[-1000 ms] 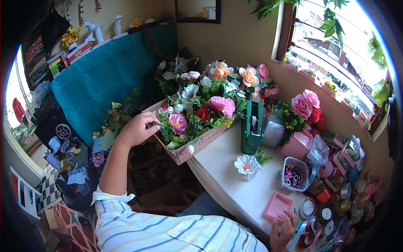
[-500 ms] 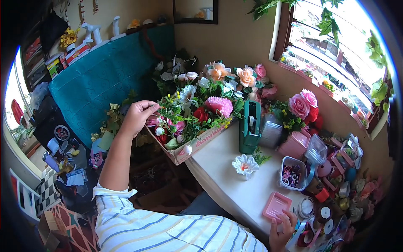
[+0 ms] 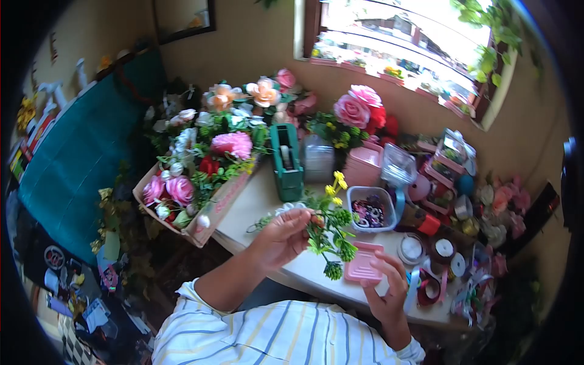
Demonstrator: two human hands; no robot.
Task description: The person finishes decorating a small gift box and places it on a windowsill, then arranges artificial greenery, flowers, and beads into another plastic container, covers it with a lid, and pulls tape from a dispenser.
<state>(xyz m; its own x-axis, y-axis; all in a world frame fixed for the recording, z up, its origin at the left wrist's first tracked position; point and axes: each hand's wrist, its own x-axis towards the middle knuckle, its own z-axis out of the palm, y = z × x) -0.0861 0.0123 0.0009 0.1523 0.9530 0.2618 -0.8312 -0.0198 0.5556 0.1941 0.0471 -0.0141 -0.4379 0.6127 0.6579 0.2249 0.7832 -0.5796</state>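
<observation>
The striped shirt [image 3: 274, 331] is nearest me, sleeves pushed up, both forearms reaching over the near edge of the white table [image 3: 250, 198]. The left hand [image 3: 281, 238] pinches a leafy green sprig [image 3: 333, 228] with small yellow flowers, holding it up above the surface, inward from that edge. The right hand [image 3: 388, 286] is loosely spread, fingers part curled, gripping nothing I can see; its fingertips come up to a pink dish [image 3: 365, 258] lying near the same edge, though I can't tell whether they touch it.

Spools of ribbon [image 3: 444, 247] crowd toward the table's right end. Deeper in stands a clear tub [image 3: 371, 210] of dark beads. Part of a white flower [image 3: 289, 208] shows behind the left hand, and a green tape dispenser [image 3: 287, 167] stands beyond it. At the table's left end sits a carton [image 3: 219, 216] packed with artificial blooms, its near corner jutting past the table edge. Stacked pink containers [image 3: 365, 161] and pink roses [image 3: 359, 108] fill the far edge, below the bright window [image 3: 395, 36].
</observation>
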